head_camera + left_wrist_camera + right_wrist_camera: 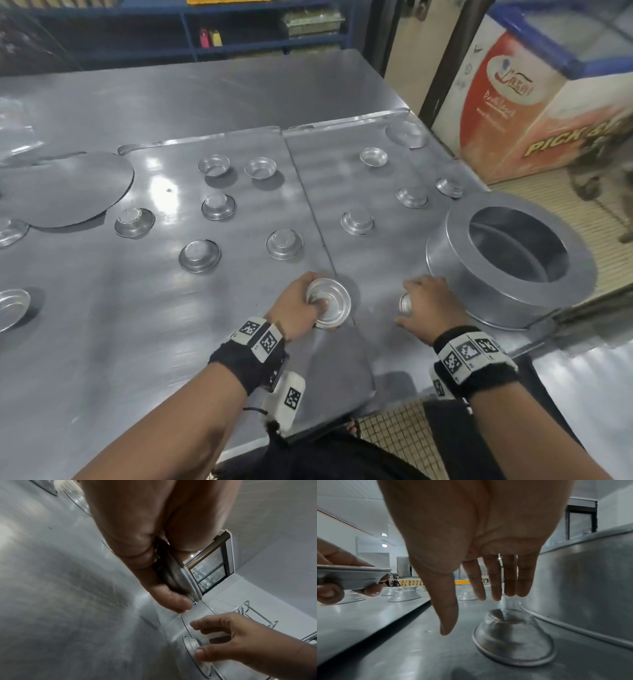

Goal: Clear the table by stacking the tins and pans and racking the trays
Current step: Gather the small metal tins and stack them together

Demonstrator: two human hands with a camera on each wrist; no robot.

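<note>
reaching for the next small tin, one already in hand

left hand [296, 305] curled round an upright tin [328, 303], thumb inside the bowl, fingers beneath, lifted just off the left tray [102, 308]. right hand [426, 310] spread and relaxed, holding nothing, poised over an upturned tin [513, 638] lying rim-down on the right tray [370, 342], just beside the big round pan [513, 267]. likely trouble: slick, sloping walls and a rim flat against the metal, so little to hook, and a pinch prone to slipping or skating the tin into the pan wall. also a mismatch: held tin mouth-up, this one mouth-down, so no nesting without a flip first. many more tins [199, 255] scattered across both trays.
</note>
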